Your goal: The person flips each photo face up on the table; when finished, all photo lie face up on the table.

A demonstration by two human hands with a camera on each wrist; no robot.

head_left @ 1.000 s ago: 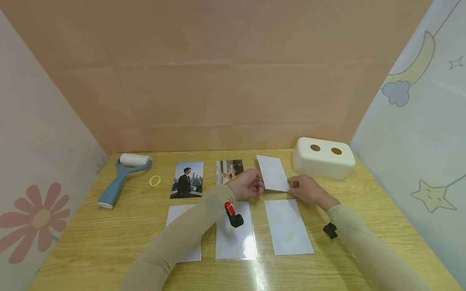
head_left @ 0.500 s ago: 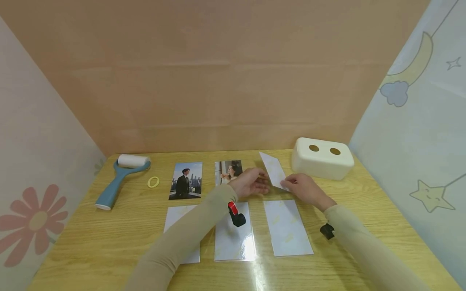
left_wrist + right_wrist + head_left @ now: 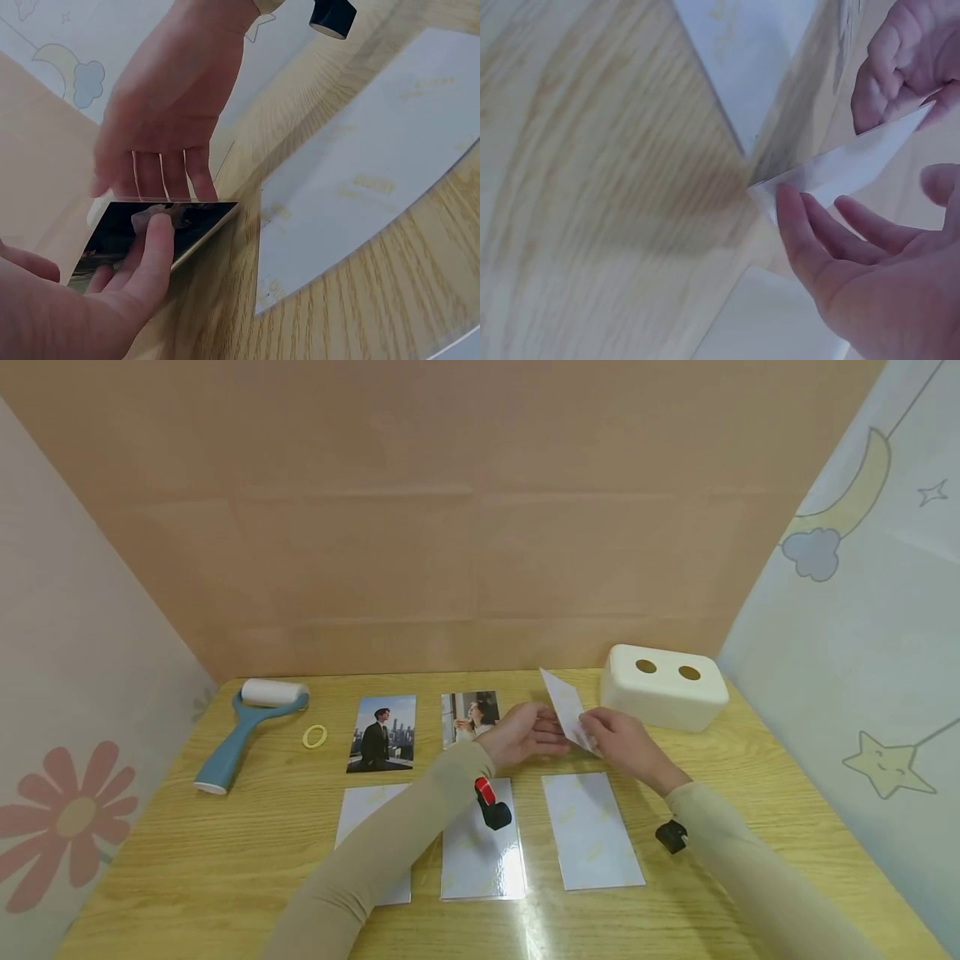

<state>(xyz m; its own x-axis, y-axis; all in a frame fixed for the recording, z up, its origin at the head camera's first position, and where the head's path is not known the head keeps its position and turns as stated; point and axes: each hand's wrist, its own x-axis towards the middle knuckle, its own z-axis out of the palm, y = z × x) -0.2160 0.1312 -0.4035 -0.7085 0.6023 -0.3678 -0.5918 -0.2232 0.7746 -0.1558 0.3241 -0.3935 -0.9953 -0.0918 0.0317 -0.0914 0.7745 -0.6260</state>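
Note:
A white-backed photo print (image 3: 570,710) stands tilted between my two hands, above the wooden table. Its white back faces right and its dark picture side (image 3: 105,236) faces left. My left hand (image 3: 525,732), palm turned up, has its outstretched fingers (image 3: 157,236) against the picture side. On the white back rest the fingers (image 3: 795,225) of my right hand (image 3: 626,747), with the thumb apart. Close by on the table lie two face-up photos, one of a person in a suit (image 3: 382,735) and one of a person by a window (image 3: 472,714), partly hidden by my left hand.
Nearer me lie three white sheets with yellow marks: left (image 3: 360,806), middle (image 3: 480,852) and right (image 3: 592,831). A white box with two holes (image 3: 663,689) stands at the back right. Far left are a blue-handled lint roller (image 3: 251,718) and a yellow ring (image 3: 315,737).
The photo print has turned from lying low to standing steeply, its left edge raised. My left hand has shifted slightly right and spread its fingers. My right hand's fingers have moved onto the white back.

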